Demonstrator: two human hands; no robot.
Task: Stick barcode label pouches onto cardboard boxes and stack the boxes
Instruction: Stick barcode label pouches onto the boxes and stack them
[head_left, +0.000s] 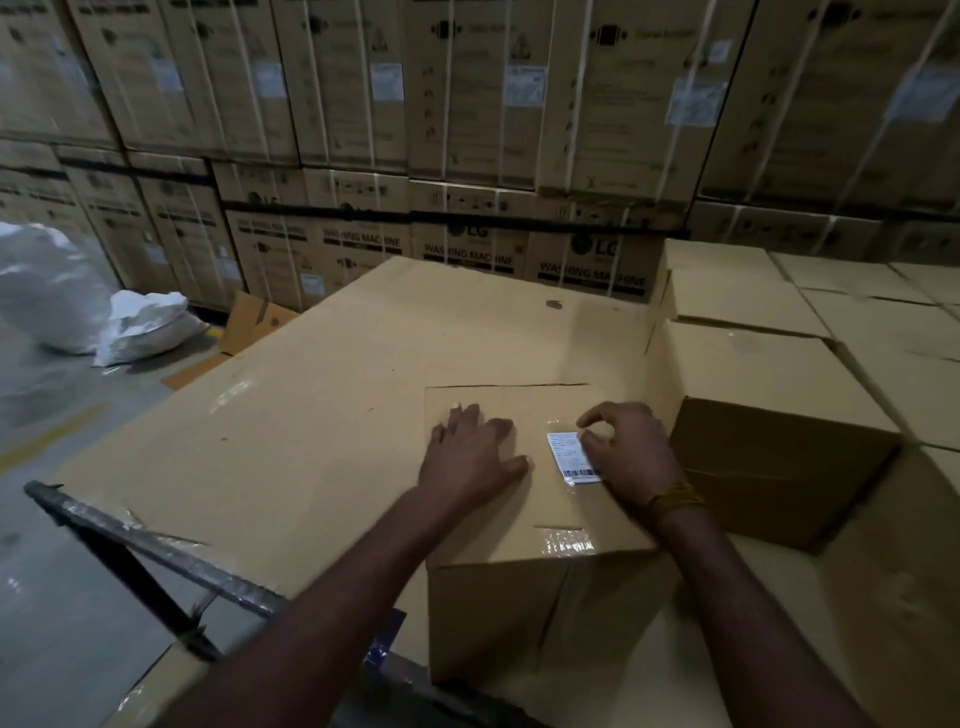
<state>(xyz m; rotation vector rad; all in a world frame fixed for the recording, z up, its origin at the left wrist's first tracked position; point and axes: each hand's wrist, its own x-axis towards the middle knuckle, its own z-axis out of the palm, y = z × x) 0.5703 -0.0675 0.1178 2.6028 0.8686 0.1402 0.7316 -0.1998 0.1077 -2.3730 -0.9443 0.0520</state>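
Hands in view: two, both on top of one cardboard box (519, 514).
Left hand (470, 452): fingers spread and straight, palm flat on the box top, left of the label.
Right hand (631, 452): fingers curled, fingertips pressing on the right edge of the barcode label pouch (569, 457); a yellow thread band (675, 496) sits at the wrist.
Barcode label pouch: one, white with a barcode at its near end, lying flat on the box top, right of centre, between the two hands.
Cardboard box: one under the hands, flaps closed, clear tape (566, 540) over the near seam; it stands on a large flat cardboard sheet (311, 389).
Neighbouring box (779, 467): one, darker, just right of the worked box.
Stacked boxes (753, 312): several plain ones, right and behind; exact count cannot be told.
Background: wall of washing machine cartons (467, 130), count unclear.
Floor, left: two white sacks (145, 325).
Near left: one dark metal bar (156, 545).
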